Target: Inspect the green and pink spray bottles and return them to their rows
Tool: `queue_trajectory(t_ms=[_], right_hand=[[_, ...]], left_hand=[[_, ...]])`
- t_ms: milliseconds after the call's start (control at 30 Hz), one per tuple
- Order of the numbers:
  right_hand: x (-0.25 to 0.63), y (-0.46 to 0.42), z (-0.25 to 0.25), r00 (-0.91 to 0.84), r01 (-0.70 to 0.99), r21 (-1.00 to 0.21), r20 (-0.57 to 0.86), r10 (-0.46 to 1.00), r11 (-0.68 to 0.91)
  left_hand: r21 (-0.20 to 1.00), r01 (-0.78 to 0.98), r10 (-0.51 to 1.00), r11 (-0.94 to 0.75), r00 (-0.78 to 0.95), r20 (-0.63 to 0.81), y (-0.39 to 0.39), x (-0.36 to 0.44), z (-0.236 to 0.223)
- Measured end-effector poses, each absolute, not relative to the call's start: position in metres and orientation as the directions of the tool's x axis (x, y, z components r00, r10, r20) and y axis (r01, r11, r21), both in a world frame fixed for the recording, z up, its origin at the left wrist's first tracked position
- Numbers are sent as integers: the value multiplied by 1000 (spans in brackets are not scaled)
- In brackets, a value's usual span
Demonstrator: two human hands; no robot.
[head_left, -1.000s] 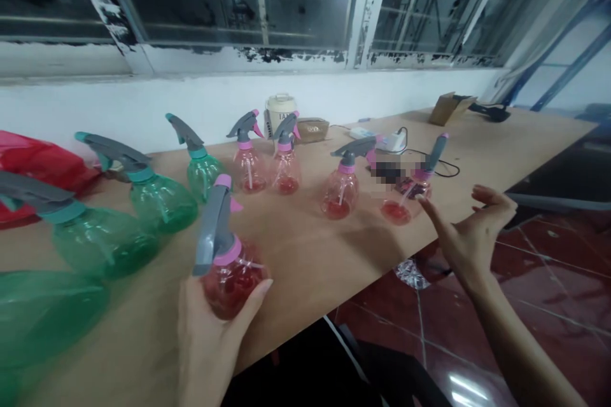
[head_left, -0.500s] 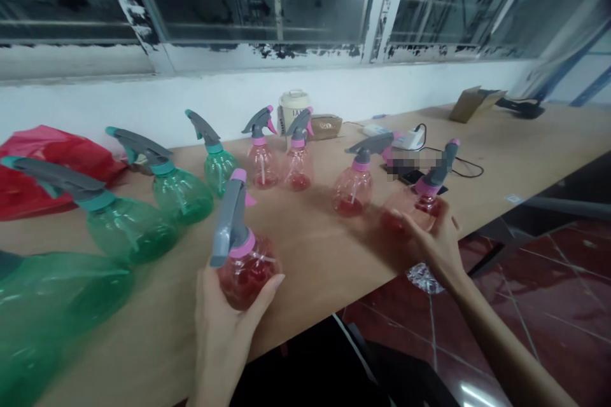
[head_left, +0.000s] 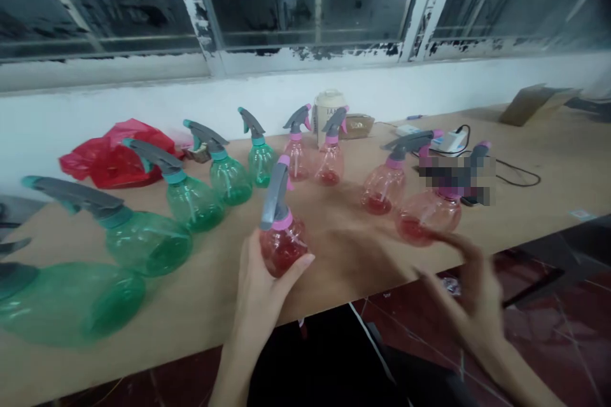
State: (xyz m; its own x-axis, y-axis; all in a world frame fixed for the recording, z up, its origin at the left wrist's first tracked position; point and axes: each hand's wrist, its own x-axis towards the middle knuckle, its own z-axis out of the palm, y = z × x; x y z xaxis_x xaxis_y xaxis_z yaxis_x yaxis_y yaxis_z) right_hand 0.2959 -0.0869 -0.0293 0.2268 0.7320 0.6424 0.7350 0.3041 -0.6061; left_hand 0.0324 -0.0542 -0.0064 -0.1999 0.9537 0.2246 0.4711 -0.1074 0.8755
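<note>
My left hand (head_left: 260,286) is wrapped round the body of a pink spray bottle (head_left: 282,238) with a grey trigger head and a pink collar, held just above the wooden table (head_left: 334,254). My right hand (head_left: 470,296) hangs past the table's front edge, motion-blurred, its fingers spread and holding nothing. It is closest to another pink spray bottle (head_left: 429,213) that stands near the front edge.
Several pink spray bottles (head_left: 384,181) and several green ones (head_left: 191,194) stand or lie across the table. A red plastic bag (head_left: 112,156) lies at the back left. A cream jar (head_left: 327,108), a small box, a charger with a black cable (head_left: 515,172) and a cardboard box (head_left: 529,105) sit farther right.
My right hand has let go of the right-hand pink bottle and dropped back below the table edge. The view has turned left. My left hand keeps its bottle.
</note>
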Motion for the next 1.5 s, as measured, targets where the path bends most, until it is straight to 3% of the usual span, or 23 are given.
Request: queue_trajectory(t_ms=[67, 133, 400, 533, 633, 800, 933, 1067, 1267, 1400, 1500], right_hand=[[267, -82, -32, -51, 655, -641, 491, 870, 400], [235, -71, -35, -207, 599, -666, 407, 890, 444], [173, -57, -24, -300, 448, -692, 480, 824, 566], [174, -63, -13, -377, 420, -694, 453, 808, 585], [169, -67, -7, -457, 399, -705, 401, 793, 587], [162, -64, -7, -468, 445, -689, 366, 804, 572], [172, -59, -19, -533, 413, -636, 411, 740, 652], [197, -53, -38, -466, 350, -694, 454, 759, 630], [227, -45, -54, -167, 554, -711, 415, 894, 434], [227, -42, -57, -152, 659, -621, 442, 884, 424], [223, -41, -60, -176, 724, -531, 475, 862, 440]], left_hand=[[892, 443, 960, -91, -199, 197, -58, 33, -7], [911, 400, 964, -98, -190, 187, -63, 35, -7], [993, 101, 998, -54, -2, 55, -79, 19, 5], [981, 14, 971, -195, -137, 195, -69, 11, 17], [969, -119, 961, -216, -199, 190, -56, 14, 28], [933, -321, 978, -160, -183, 105, -37, 18, 41], [942, -329, 992, -68, -126, 27, -30, 15, 43], [943, -331, 996, -37, -84, 10, -30, 13, 40], [923, -383, 999, 20, -34, -36, -36, 15, 37], [889, -453, 996, 64, 82, -30, -33, 19, 35], [840, -507, 974, 194, 198, -106, -28, 20, 28]])
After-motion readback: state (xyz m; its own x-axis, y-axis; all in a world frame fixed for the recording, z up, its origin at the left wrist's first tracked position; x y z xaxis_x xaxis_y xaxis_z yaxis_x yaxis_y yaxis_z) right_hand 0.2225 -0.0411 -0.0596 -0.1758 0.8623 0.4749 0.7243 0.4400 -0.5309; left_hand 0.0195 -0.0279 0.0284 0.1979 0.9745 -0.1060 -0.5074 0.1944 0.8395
